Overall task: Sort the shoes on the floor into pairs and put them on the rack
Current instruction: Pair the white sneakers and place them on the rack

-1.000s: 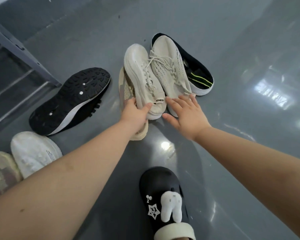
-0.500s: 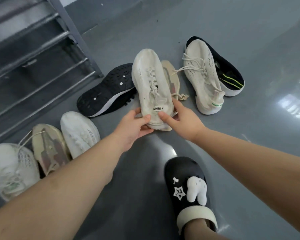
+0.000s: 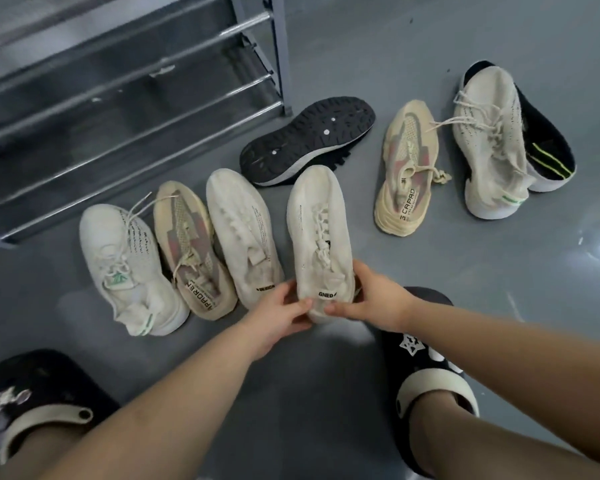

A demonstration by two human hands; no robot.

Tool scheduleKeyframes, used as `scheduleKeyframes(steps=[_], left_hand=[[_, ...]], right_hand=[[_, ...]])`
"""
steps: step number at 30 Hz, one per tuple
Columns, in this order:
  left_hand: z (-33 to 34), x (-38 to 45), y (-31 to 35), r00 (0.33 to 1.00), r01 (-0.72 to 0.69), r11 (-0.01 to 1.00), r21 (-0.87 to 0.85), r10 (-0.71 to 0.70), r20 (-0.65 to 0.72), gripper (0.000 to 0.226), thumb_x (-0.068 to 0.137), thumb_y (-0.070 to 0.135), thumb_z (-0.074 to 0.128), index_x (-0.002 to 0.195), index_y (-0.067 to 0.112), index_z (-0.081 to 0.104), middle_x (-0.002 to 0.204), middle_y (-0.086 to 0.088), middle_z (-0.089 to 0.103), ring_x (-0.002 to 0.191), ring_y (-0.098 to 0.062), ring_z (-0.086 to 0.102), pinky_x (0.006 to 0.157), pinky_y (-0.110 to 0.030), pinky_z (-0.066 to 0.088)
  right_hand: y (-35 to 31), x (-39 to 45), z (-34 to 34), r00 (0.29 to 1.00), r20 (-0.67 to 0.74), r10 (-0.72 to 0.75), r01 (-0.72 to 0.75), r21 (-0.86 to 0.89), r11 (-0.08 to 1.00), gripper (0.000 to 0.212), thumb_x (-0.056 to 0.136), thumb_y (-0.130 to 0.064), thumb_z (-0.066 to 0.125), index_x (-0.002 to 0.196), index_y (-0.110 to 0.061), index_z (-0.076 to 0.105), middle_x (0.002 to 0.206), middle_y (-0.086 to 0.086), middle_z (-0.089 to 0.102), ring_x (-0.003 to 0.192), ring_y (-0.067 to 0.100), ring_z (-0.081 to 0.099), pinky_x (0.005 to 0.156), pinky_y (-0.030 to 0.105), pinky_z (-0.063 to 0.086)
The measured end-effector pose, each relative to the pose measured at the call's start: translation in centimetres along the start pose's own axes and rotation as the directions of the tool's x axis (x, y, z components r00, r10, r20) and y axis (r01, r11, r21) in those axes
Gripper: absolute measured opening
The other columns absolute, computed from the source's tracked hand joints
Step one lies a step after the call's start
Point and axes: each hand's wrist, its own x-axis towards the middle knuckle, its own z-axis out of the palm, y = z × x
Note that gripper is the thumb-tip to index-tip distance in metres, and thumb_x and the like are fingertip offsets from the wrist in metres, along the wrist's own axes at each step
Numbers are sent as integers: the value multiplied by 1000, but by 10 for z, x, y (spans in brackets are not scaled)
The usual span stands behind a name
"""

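- Shiny grey floor (image 3: 395,39) with shoes lying about.
- Metal rack (image 3: 125,98) stands near.
- Left hand (image 3: 278,317) and right hand (image 3: 371,299) grip one white shoe (image 3: 317,237).

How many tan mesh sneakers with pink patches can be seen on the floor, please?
2. One tan mesh sneaker with pink patches lies in the left row before the metal shoe rack. The other tan sneaker lies apart at right. None appears hidden.

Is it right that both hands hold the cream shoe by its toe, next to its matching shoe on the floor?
Not quite. The left hand and the right hand hold the cream shoe by its heel, not its toe; the toe points away. The head view shows this. Its matching shoe does lie beside it.
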Motion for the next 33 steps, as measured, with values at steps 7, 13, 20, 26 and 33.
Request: scheduleKeyframes(steps=[7,13,20,26,33], left_hand=[[-7,-14,-11,1000,-18,996,-85,19,16,38,95,4,49,130,16,46,118,-1,62,110,-18,59,83,-29,55],[-27,-25,-5,994,-109,979,-173,108,-15,42,91,-3,51,127,18,47,115,-4,65,105,-16,62,84,-29,56],[-71,-37,7,983,-151,943,-296,112,-144,44,93,-4,46,135,10,43,121,-10,62,102,-20,63,77,-27,58],[-118,-42,0,969,-94,937,-335,10,-245,41,93,-3,47,133,8,48,111,-7,65,94,-19,64,71,-24,58],[-134,-35,-7,977,-46,939,-340,-29,-212,47,88,3,59,133,9,48,118,-9,65,97,-20,66,75,-27,59]], right_hand=[[-3,3,10,999,29,21,-22,37,999,93,67,-44,81,144,-26,32,120,-11,60,108,10,59,95,22,44],[-27,5,15,999,9,-52,51,60,997,81,67,-35,83,135,-27,40,106,-19,60,97,0,58,80,5,42],[-74,36,30,987,34,-157,158,-17,987,86,71,-44,77,143,-27,32,105,-15,58,96,5,57,90,20,46],[-84,61,38,1000,-27,-11,8,-99,995,80,83,-61,53,147,-22,26,138,6,44,124,22,49,104,34,38],[-67,71,57,956,74,283,-292,184,939,85,78,-45,72,144,-12,31,118,3,60,94,20,64,84,32,53]])
